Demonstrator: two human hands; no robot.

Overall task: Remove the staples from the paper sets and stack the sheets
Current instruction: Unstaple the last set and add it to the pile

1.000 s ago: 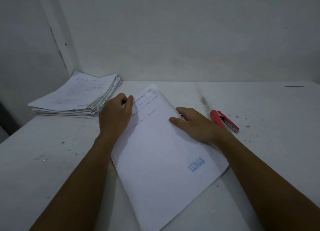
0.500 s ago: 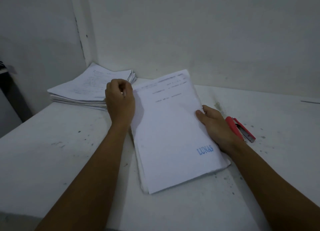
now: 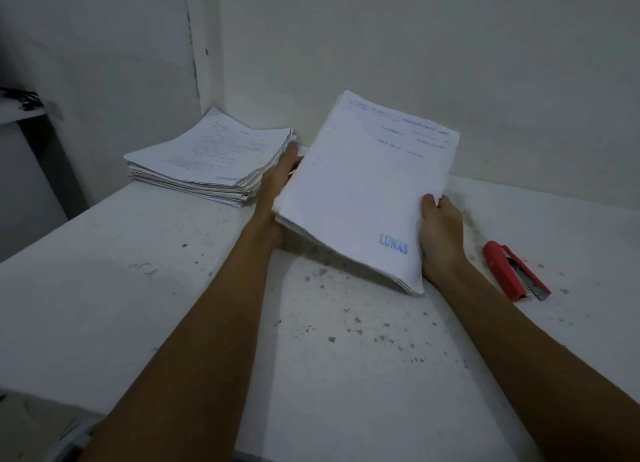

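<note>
- Two bare hands are seen holding one paper set [image 3: 360,191] tilted above the white table [image 3: 104,288], its far edge raised toward the wall [image 3: 415,45].
- The left edge of the set is grasped by the left hand [image 3: 277,181], whose fingers are hidden under the sheets; only the back of the hand and the wrist are shown.
- The right edge is gripped by the right hand [image 3: 440,236] near the lower corner, with the thumb laid on the top sheet and the fingers tucked beneath.
- A blue stamp reading "LUNAS" is printed on the top sheet, just beside the right thumb; faint lines of text are seen near the upper edge but cannot be read.
- The near corner of the set is held just off the table, and its shadow is cast on the surface below.
- A stack of sheets [image 3: 211,160] is placed in the far left corner of the table, just beside the left hand.
- A red staple remover [image 3: 512,271] is laid flat on the table to the right of the right wrist, apart from the paper.
- Dark specks are scattered across the table.
</note>
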